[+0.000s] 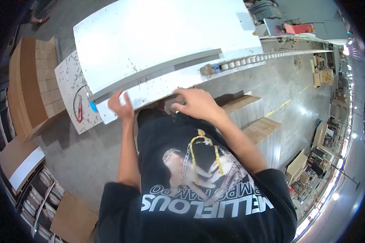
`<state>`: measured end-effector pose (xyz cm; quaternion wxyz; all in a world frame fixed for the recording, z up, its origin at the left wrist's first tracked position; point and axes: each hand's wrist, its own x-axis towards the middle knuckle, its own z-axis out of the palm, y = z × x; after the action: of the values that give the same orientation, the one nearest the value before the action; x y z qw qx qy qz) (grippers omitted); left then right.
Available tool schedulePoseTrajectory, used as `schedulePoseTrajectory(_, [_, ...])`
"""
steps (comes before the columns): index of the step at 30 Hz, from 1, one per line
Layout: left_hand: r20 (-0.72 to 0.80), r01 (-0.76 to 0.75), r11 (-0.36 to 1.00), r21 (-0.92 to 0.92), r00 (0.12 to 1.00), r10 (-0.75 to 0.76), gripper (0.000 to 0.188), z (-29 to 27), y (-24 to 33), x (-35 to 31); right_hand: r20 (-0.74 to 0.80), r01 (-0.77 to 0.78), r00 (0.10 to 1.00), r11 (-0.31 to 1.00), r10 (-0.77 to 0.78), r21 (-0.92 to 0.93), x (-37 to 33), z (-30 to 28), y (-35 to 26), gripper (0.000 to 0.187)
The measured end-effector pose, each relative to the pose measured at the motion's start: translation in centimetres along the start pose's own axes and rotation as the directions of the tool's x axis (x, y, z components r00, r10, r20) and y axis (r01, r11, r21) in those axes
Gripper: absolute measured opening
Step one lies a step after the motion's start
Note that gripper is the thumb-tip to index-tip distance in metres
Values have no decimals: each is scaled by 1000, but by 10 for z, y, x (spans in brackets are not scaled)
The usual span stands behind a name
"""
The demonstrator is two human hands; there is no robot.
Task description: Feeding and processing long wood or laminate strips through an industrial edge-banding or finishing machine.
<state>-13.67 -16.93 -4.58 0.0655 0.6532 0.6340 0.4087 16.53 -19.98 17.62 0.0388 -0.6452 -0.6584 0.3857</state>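
Note:
A large white panel (162, 36) lies flat in front of me, speckled with dark chips, with a long grey strip (158, 71) running across it. My left hand (121, 104) grips the panel's near edge at its left corner, fingers on top. At the same edge, further right, my right hand (195, 104) is curled over the rim, knuckles up. Both forearms reach up from my black printed shirt.
A second speckled white board (67, 77) sticks out below on the left, with a round dial and a red piece (79, 108). A roller conveyor (255, 60) runs off to the right. Brown board stacks stand left (32, 81) and right (251, 111) on the concrete floor.

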Motion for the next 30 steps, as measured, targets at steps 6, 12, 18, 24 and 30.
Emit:
schedulePoseTrajectory(6, [-303,363,899,245,910,-285,37,-44,-60,-50,-94,-518,784,731,613,444,-55,153,239,65])
schedulePoseTrajectory(12, [-141,592,741,316,802,-581,44,-20,-148,-38,119,-425,563,163,818,890,-39,170,302,69])
schedulePoseTrajectory(18, [-69,757,487,437,567,-820,40,12,-167,-19,0,-91,413,41,911,995,45,151,351,64])
schedulePoseTrajectory(24, [-169,710,704,29,698,-696,48,5,-234,-20,74,306,282,-163,957,938,152,128,371,73])
schedulePoseTrajectory(30, [-113,829,241,505,340,-934,48,2,-210,-17,-12,174,-112,31,994,984,151,127,339,82])
